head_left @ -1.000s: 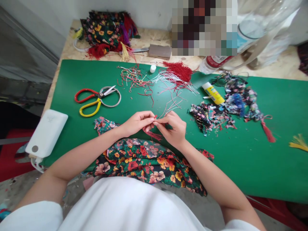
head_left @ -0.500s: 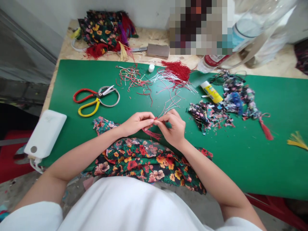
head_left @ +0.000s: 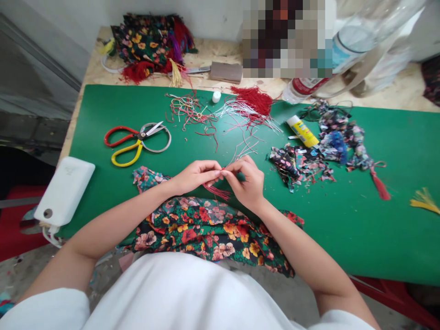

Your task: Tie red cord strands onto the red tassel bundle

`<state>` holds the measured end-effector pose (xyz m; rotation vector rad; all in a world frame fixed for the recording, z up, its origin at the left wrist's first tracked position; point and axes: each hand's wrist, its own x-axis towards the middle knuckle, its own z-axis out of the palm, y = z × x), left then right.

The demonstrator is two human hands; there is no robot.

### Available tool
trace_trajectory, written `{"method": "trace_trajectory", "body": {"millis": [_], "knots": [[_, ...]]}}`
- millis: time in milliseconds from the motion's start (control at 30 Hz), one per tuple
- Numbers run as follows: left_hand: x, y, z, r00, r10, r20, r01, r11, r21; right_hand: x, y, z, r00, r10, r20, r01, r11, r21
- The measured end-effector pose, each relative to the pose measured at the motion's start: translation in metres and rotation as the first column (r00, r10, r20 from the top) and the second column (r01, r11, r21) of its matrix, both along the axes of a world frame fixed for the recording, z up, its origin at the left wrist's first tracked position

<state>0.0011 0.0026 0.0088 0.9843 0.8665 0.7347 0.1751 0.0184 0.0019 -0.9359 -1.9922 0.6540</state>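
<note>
My left hand (head_left: 195, 176) and my right hand (head_left: 245, 183) meet fingertip to fingertip over a green mat (head_left: 343, 220). Together they pinch a small red tassel (head_left: 216, 190), whose fringe hangs down and to the right below my fingers. Just under my wrists lies a black floral cloth (head_left: 213, 233), draped over the mat's near edge. Loose red and white threads (head_left: 220, 123) are scattered on the mat beyond my hands.
Scissors with one red and one yellow handle (head_left: 135, 140) lie at the left. A white box (head_left: 63, 190) sits at the mat's left edge. Floral fabric scraps (head_left: 305, 162), a yellow glue stick (head_left: 304, 132), a red tassel (head_left: 380, 185) and a plastic bottle (head_left: 323, 68) are at the right.
The view shifted very slightly. My hands stay together on the tassel, with only small finger movements.
</note>
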Motion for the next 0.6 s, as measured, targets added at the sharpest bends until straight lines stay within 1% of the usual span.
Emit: {"method": "trace_trajectory", "body": {"millis": [267, 600], "knots": [[0.0, 0.0001, -0.0003, 1.0, -0.007, 0.001, 0.007, 1.0, 0.008, -0.0009, 0.0005, -0.0002, 1.0, -0.003, -0.026, 0.003, 1.0, 0.011], [-0.0004, 0.0004, -0.0021, 1.0, -0.014, -0.004, 0.014, 1.0, 0.006, -0.0013, 0.0001, -0.0007, 1.0, -0.017, -0.014, 0.017, 0.999, -0.03]]}}
